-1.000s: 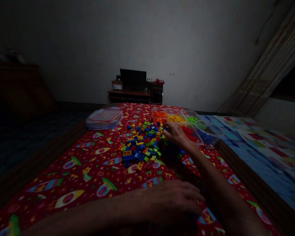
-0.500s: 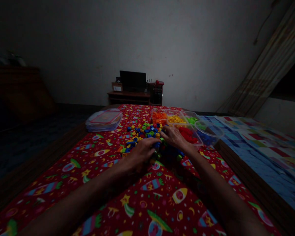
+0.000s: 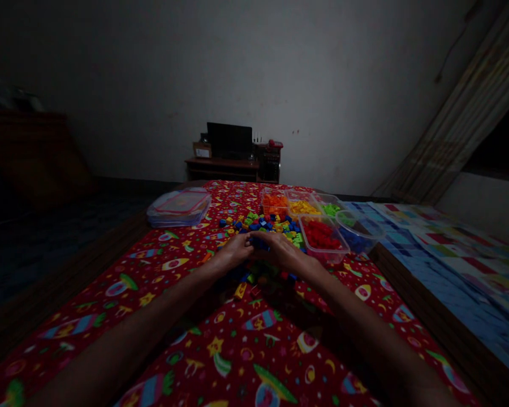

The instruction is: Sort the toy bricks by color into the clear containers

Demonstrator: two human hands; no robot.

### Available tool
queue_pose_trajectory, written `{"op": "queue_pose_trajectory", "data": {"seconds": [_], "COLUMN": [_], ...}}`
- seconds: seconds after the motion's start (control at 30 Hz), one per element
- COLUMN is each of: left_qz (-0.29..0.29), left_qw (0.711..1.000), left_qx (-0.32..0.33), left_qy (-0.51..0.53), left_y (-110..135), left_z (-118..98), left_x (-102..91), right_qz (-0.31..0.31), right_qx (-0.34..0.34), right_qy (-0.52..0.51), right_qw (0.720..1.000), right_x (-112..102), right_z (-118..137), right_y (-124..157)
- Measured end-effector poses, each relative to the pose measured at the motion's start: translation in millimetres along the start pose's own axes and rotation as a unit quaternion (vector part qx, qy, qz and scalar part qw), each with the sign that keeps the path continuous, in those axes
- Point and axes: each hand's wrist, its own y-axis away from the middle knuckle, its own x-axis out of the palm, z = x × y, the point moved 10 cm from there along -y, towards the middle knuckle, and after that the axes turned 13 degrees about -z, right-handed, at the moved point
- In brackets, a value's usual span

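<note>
A pile of small coloured bricks (image 3: 267, 226) lies on a red patterned cloth (image 3: 161, 282). My left hand (image 3: 233, 252) and my right hand (image 3: 277, 250) meet at the near side of the pile, fingers curled. Both pinch a blue brick (image 3: 259, 243) held between them. More loose bricks lie under and just in front of my hands. Clear tubs stand to the right of the pile: one with red bricks (image 3: 322, 237), one with orange (image 3: 275, 202), one with yellow (image 3: 303, 206), one with green (image 3: 331, 208).
A stack of clear lids or trays (image 3: 178, 206) sits at the left back of the cloth. A round clear bowl with blue bricks (image 3: 359, 230) stands at the right edge. A blue patterned mat (image 3: 449, 265) lies to the right. A desk with a dark screen (image 3: 233, 150) stands by the far wall.
My left hand came forward from the near edge to the pile. My right hand drew back from the red tub's side and met the left over a blue brick.
</note>
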Motion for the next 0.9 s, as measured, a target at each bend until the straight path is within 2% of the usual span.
{"op": "queue_pose_trajectory", "data": {"seconds": [0.07,0.2,0.3,0.37,0.47,0.57,0.67,0.77,0.9], "left_qz": [-0.006,-0.003,0.001,-0.003,-0.035,-0.063,-0.078,-0.032,0.046], "left_qw": [0.998,0.978,0.972,0.982,0.998,0.979,0.955,0.956,0.946], "left_qx": [-0.035,-0.112,-0.107,-0.069,0.039,0.134,0.161,0.134,0.105], "left_qy": [0.056,0.178,0.210,0.173,0.030,-0.138,-0.236,-0.260,-0.305], "left_y": [1.5,10.3,14.9,14.3,8.6,2.5,-4.0,-9.6,-10.5], "left_z": [2.6,1.1,-9.4,-17.0,-32.1,-46.5,-52.3,-43.7,-26.5], "left_x": [-0.4,4.5,7.4,4.8,-9.6,-26.1,-44.8,-56.4,-65.1], "right_qz": [-0.008,-0.030,-0.061,-0.099,-0.187,-0.278,-0.311,-0.306,-0.258], "right_qx": [-0.014,0.001,0.039,0.074,0.104,0.135,0.191,0.231,0.276], "right_qy": [0.015,0.041,0.036,0.047,0.091,0.189,0.287,0.346,0.386], "right_qw": [1.000,0.999,0.997,0.991,0.973,0.932,0.885,0.856,0.841], "right_x": [0.8,-8.4,-25.2,-45.7,-97.6,-162.5,-210.9,-233.8,-235.5], "right_z": [1.7,-0.9,-11.3,-26.9,-54.9,-86.3,-120.3,-148.5,-173.2], "right_y": [-0.4,-2.4,-6.7,-9.8,-8.6,8.0,35.3,61.3,81.6]}}
